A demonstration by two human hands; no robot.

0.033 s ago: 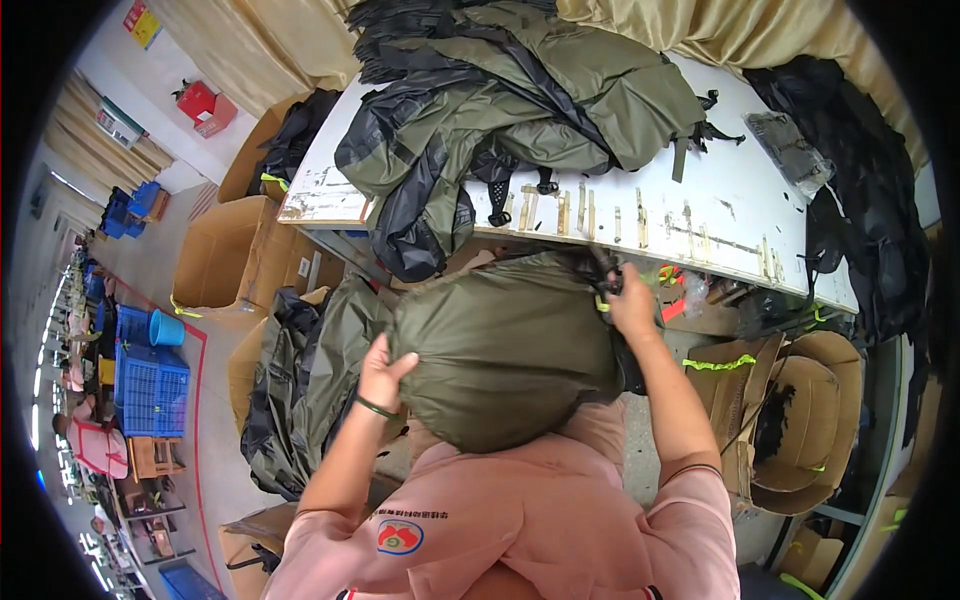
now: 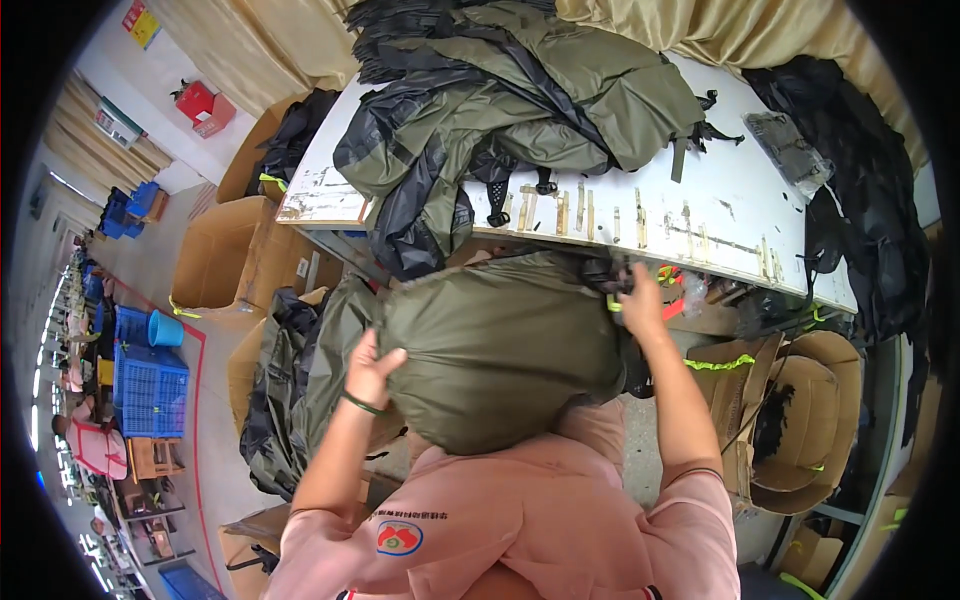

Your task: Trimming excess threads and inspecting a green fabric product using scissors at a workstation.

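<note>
— Left hand (image 2: 372,372)?
— Pressed flat, fingers spread, against the left side of a bulging olive-green fabric bundle (image 2: 500,345). Open palm, not clutching. A dark green band on the wrist.

— And the right hand (image 2: 640,305)?
— Up at the bundle's far right corner, fingers curled shut around a bunch of dark fabric and black strapping (image 2: 605,272) there. Pinching tight, a bit of yellow-green showing by the knuckles.

— Where exactly, that bundle?
— Held against the chest, between both forearms, just near of the white worktable edge (image 2: 640,235). Rounded and stuffed-looking, smooth on top.

— On the table itself?
— Heaped olive and black jackets or covers (image 2: 520,90) at the far left part, one black piece drooping over the near edge. Farther right, a small dark packet in clear plastic (image 2: 790,145). Strips of tan tape along the near edge.

— Around the table?
— Open brown cardboard boxes (image 2: 225,265) to the left, more olive and black fabric (image 2: 290,390) piled on the floor near left. On the right, a brown carton with round cardboard pieces (image 2: 810,420) and black cloth (image 2: 870,200) hanging off the far right end. A blue plastic crate (image 2: 148,385) well off to the left.
</note>
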